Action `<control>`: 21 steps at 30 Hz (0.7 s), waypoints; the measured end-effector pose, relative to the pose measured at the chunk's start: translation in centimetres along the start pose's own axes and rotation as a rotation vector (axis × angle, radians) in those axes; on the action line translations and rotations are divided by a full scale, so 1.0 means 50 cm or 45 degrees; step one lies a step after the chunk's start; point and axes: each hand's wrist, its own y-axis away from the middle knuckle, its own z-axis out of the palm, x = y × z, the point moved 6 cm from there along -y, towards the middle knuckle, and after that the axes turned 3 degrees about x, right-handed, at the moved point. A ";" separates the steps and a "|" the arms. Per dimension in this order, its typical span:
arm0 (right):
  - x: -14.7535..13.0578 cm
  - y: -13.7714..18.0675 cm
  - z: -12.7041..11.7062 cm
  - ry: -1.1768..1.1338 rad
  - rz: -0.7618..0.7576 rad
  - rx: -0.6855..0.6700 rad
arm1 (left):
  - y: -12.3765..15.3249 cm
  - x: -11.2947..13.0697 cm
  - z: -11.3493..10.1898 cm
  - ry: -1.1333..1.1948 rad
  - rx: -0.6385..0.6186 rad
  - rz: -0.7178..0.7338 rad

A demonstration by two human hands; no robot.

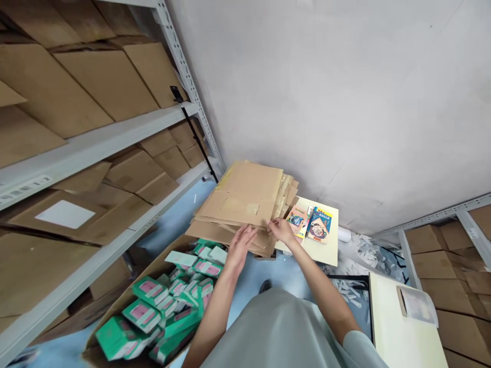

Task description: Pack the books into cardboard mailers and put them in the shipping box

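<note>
A stack of flattened cardboard boxes (pixel 251 189) lies in front of me, with several layers and torn tape along its right side. At its near edge my left hand (pixel 241 246) has its fingers stretched out towards the cardboard, the tips at or just over the edge. To its right, my right hand (pixel 283 230) is closed in a pinch at the front edge of the upper sheets. The pinched fingertips are small and partly hidden, but cardboard appears to be between them.
At left below stands a large carton (pixel 94 340) filled with green and pink boxes (pixel 143 314). Books (pixel 320 225) rest on a cream table (pixel 326 251). Metal shelves (pixel 153 134) with cartons flank the left. A plastic holder (pixel 418 305) sits on another table (pixel 402 337); paper scraps (pixel 356 255) litter the floor.
</note>
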 end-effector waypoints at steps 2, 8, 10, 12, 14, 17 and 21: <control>-0.003 -0.008 0.005 0.011 0.026 0.027 | -0.007 -0.007 -0.009 0.031 -0.025 -0.026; 0.004 -0.017 0.013 -0.026 0.104 0.077 | -0.021 -0.016 -0.022 0.129 -0.014 -0.075; 0.005 -0.017 0.018 -0.065 0.113 0.075 | -0.023 -0.012 -0.020 0.161 -0.001 -0.093; 0.005 -0.015 0.024 -0.114 0.123 0.071 | -0.025 -0.005 -0.015 0.198 0.009 -0.109; 0.003 -0.012 0.030 -0.169 0.139 0.065 | -0.025 0.004 -0.009 0.227 0.025 -0.132; -0.009 -0.006 0.035 -0.248 0.142 0.072 | -0.023 0.012 -0.001 0.249 0.067 -0.180; -0.041 0.015 0.023 -0.346 0.067 0.095 | -0.017 0.018 0.004 0.275 0.110 -0.212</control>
